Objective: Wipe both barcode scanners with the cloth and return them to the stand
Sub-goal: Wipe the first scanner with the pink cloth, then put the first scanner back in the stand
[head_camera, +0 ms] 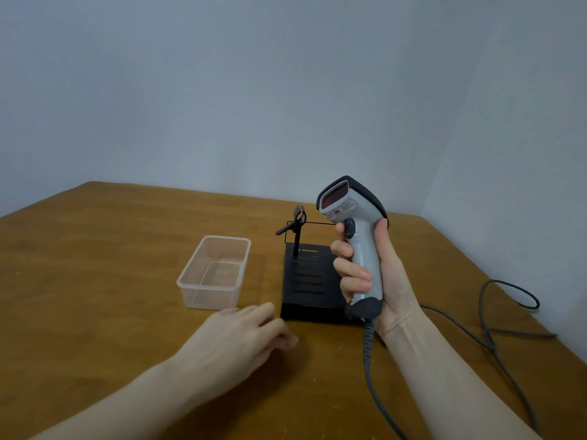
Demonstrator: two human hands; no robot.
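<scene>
Right hand: fingers wrapped round the handle of a grey barcode scanner, held upright above the right side of the black stand; cable trails right of the stand. Left hand: loosely curled, holding nothing, resting just before the stand. Clear plastic tub: left of the stand. Cloth and second scanner: not in view. Wiping apparently undone; stand holds neither scanner.

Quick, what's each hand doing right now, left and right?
Left hand: open, fingers loosely curled over the table, holding nothing.
Right hand: gripping the grey barcode scanner by its handle, held upright.
</scene>
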